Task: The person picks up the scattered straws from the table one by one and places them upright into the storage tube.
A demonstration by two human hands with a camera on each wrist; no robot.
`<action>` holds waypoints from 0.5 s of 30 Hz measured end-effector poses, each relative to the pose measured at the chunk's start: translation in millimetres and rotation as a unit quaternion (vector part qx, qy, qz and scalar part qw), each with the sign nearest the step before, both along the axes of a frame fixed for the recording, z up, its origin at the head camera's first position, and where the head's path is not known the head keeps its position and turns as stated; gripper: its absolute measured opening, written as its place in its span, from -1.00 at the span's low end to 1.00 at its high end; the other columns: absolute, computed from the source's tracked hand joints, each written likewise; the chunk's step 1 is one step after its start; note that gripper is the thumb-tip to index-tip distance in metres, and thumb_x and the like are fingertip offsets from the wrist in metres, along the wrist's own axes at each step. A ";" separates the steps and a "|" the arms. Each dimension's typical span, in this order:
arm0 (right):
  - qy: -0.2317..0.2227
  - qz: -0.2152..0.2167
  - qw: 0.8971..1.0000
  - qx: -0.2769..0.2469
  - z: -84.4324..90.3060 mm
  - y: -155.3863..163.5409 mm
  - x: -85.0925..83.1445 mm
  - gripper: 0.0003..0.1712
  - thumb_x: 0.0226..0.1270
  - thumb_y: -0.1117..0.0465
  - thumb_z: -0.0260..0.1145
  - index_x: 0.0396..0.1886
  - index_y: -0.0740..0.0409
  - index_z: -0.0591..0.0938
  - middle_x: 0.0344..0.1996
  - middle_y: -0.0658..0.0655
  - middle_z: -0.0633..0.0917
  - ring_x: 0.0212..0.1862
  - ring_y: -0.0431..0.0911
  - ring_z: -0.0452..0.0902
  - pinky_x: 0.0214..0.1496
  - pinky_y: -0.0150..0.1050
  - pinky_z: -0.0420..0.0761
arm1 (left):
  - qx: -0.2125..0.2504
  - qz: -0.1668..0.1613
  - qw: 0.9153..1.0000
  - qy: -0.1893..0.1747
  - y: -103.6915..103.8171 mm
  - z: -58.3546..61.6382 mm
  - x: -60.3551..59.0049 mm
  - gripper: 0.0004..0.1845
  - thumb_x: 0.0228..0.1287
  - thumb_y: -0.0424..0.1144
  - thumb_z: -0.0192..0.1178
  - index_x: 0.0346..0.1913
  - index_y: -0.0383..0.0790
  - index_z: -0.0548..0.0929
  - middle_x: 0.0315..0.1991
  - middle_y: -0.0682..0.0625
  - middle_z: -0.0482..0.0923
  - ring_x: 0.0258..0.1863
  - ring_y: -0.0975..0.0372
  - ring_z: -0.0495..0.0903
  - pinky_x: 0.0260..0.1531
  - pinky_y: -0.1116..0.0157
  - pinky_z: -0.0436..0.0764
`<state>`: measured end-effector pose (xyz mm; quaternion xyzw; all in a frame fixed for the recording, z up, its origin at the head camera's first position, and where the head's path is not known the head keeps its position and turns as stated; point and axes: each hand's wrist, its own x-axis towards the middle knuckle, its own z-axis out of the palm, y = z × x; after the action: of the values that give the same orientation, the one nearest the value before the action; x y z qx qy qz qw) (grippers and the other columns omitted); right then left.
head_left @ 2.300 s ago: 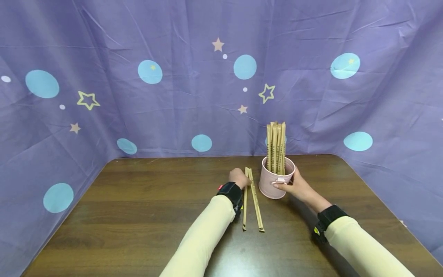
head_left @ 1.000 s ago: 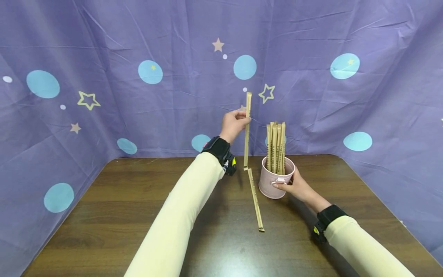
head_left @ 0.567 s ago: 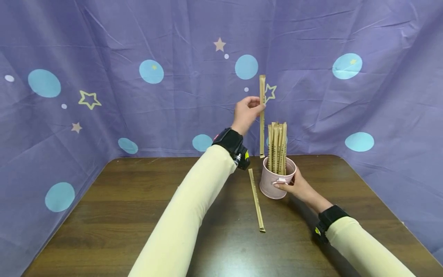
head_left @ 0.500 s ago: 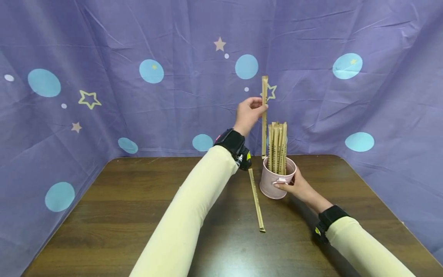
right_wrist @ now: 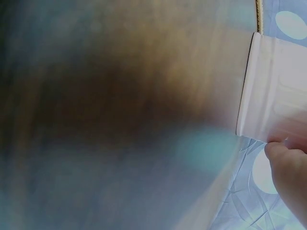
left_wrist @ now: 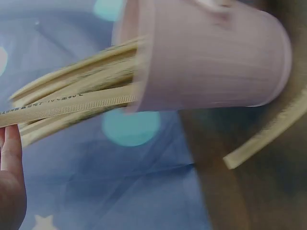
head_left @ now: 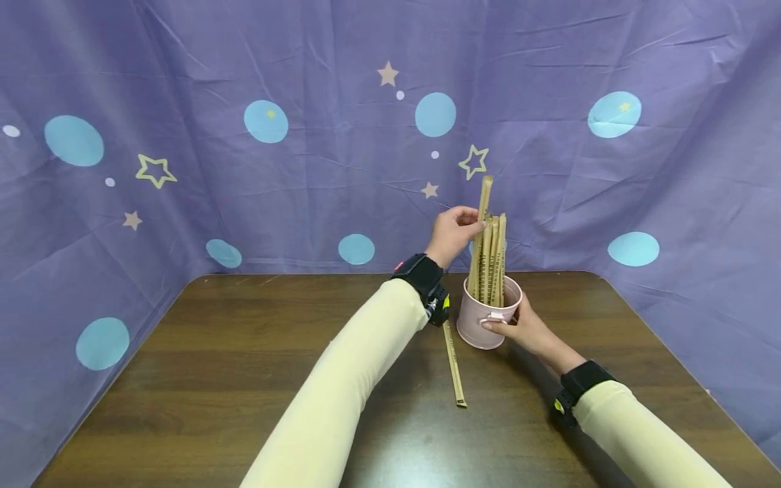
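Observation:
In the head view my left hand (head_left: 453, 234) pinches a paper-wrapped straw (head_left: 485, 193) near its upper part. Its lower end is inside a pink bucket (head_left: 478, 327), beside several similar wrapped straws (head_left: 494, 261). The held straw (left_wrist: 72, 104) also shows in the left wrist view, printed with small dark text, with my fingers at its end. My right hand (head_left: 523, 327) grips the bucket's right side, thumb across the front by the small handle. In the right wrist view the thumb (right_wrist: 290, 177) lies against the bucket (right_wrist: 283, 86); the other fingers are hidden.
One more wrapped straw (head_left: 454, 373) lies on the brown wooden table (head_left: 256, 366), left of the bucket, its far end hidden behind my left wrist. A purple curtain (head_left: 305, 190) with stars and dots hangs behind the table's back edge.
My left hand picked one straw off the table, raised it upright, carried it right over the bucket and lowered its end inside. The right hand has stayed on the bucket.

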<state>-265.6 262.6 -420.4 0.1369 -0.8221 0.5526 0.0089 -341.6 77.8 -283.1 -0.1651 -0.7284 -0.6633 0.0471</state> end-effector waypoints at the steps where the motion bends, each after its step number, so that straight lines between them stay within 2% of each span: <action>1: 0.006 0.002 1.000 -0.005 -1.0 0.2 -0.2 0.13 0.24 0.39 0.46 0.61 0.27 -0.07 0.42 0.46 0.32 0.09 -0.58 0.36 0.15 -0.69 0.40 | -0.006 -0.002 1.000 -0.002 0.9 -5.9 0.7 -0.74 0.33 -0.46 0.27 0.04 -0.50 0.68 -0.07 -0.39 0.71 -0.38 0.36 0.53 -0.41 0.58 0.50; 6: 0.026 0.010 0.999 -0.017 -3.0 -0.1 -1.4 0.12 0.21 0.44 0.45 0.61 0.28 -0.04 0.41 0.48 0.33 0.10 -0.57 0.39 0.15 -0.68 0.42 | -0.025 -0.006 1.000 -0.009 0.6 -27.6 3.1 -0.74 0.33 -0.45 0.28 0.03 -0.49 0.69 -0.08 -0.38 0.71 -0.37 0.32 0.56 -0.42 0.58 0.47; 11: 0.023 0.010 1.000 -0.016 -0.9 -0.9 -1.0 0.13 0.22 0.43 0.45 0.62 0.26 -0.06 0.42 0.47 0.32 0.10 -0.58 0.38 0.15 -0.69 0.41 | -0.038 -0.012 0.999 -0.020 -0.8 -39.0 4.2 -0.75 0.32 -0.45 0.30 0.02 -0.49 0.69 -0.06 -0.39 0.72 -0.25 0.17 0.65 -0.36 0.58 0.51; 15: 0.021 0.010 1.000 -0.012 -0.6 -1.1 -1.1 0.13 0.21 0.43 0.45 0.61 0.28 -0.06 0.41 0.48 0.32 0.10 -0.58 0.38 0.14 -0.69 0.40 | -0.060 -0.009 0.998 -0.028 -1.8 -46.4 5.2 -0.76 0.30 -0.46 0.30 -0.01 -0.50 0.69 -0.07 -0.38 0.72 -0.24 0.16 0.65 -0.35 0.58 0.53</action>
<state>-266.7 261.5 -421.0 0.1564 -0.8134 0.5598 0.0222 -336.4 76.0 -329.5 -0.1559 -0.7665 -0.6230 0.0109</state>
